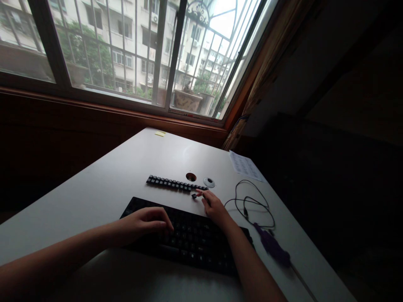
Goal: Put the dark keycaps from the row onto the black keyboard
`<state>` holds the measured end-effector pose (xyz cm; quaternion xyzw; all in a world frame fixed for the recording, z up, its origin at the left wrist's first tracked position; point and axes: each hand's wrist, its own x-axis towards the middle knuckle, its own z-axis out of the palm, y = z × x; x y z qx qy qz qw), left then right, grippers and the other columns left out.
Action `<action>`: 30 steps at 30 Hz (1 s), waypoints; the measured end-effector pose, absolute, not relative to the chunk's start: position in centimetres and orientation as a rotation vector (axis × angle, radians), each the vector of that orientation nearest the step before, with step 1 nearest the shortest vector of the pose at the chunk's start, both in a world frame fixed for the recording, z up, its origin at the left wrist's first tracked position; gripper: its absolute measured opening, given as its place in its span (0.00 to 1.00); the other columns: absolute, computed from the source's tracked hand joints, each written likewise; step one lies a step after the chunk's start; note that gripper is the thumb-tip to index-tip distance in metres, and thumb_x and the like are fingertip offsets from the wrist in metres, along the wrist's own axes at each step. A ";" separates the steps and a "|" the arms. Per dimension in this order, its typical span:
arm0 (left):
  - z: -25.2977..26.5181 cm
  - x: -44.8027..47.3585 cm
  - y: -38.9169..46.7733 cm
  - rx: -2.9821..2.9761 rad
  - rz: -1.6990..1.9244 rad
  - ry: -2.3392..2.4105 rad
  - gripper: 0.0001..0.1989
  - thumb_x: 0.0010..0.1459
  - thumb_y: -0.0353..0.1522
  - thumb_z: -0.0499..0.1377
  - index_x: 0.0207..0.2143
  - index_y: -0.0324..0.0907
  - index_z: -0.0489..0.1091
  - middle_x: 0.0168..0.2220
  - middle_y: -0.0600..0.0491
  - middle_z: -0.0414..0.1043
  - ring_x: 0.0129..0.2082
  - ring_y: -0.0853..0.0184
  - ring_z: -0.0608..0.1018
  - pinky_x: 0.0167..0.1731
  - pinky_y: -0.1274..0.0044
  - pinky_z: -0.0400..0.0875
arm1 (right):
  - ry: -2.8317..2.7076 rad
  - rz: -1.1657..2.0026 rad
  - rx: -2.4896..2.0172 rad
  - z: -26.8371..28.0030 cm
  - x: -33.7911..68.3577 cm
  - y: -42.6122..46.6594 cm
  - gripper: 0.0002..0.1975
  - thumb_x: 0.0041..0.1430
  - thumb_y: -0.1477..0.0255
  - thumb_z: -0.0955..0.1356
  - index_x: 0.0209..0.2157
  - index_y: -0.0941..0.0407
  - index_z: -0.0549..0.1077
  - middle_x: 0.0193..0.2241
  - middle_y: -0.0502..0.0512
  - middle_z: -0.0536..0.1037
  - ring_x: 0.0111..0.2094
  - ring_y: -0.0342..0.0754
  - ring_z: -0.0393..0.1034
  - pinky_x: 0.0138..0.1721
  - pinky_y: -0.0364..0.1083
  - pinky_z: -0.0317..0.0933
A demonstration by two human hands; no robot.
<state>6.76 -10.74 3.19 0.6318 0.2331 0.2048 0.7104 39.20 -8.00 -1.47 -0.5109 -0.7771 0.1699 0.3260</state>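
Note:
A black keyboard (195, 235) lies across the near part of the white table. My left hand (146, 224) rests on its left half, fingers loosely bent and holding nothing. Past the keyboard's far edge, my right hand (215, 207) grips a small red keycap puller (199, 193), partly covered by the fingers. At the puller's end is a single black keycap (194, 196), close to the tabletop; whether it touches the table I cannot tell. Just beyond stand rows of loose black keycaps (170, 183), lined up side by side. Shadow hides much detail on the keyboard.
Behind the keycap rows, the white table (119, 167) has a round cable hole (191, 177) with its cover (209, 182) beside it. To the right lie a looped black cable (248, 199), a purple object (273, 247) and a printed sheet (245, 165). A yellow note (160, 134) sits near the window.

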 end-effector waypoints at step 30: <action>3.2 6.8 -10.7 1.422 0.458 0.505 0.10 0.62 0.36 0.60 0.42 0.40 0.75 0.43 0.48 0.76 0.43 0.61 0.76 0.45 0.70 0.69 | -2.312 0.091 -1.600 0.5 37.5 -10.0 0.23 0.61 0.75 0.65 0.56 0.43 0.70 0.49 0.52 0.71 0.38 0.46 0.73 0.41 0.45 0.68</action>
